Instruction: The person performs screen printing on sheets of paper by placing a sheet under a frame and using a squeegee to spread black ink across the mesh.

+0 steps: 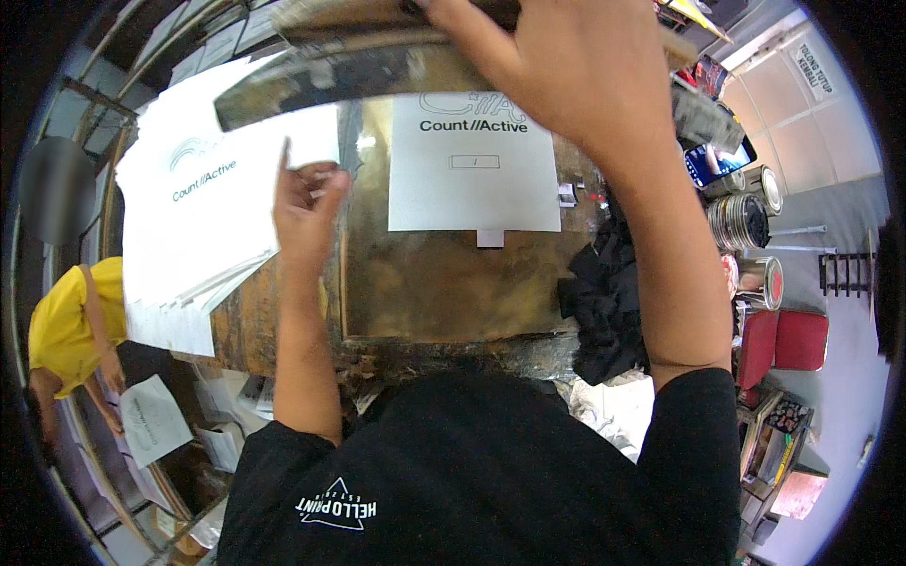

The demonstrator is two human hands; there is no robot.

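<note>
My left hand point(310, 193) is over the right edge of a stack of printed white sheets point(222, 226). Its index finger points away from me and the others are loosely bent, with nothing visible in them. A single white sheet point(472, 198) with black print and a small outlined box lies on the brown, stained printing board point(444, 292). Over its far end a dark-edged printing frame point(330, 80) is raised. Across that frame reaches my right hand point(576, 71), thumb stretched out. The picture's upper edge cuts off its other fingers, so their grip is hidden.
Black rags point(604, 292) heap beside the board's right edge. Farther right are a lit phone point(717, 160), several paint cans point(760, 283) and a red chair point(783, 344). At left, a person in yellow point(80, 302) handles a printed sheet point(154, 422) by a rack.
</note>
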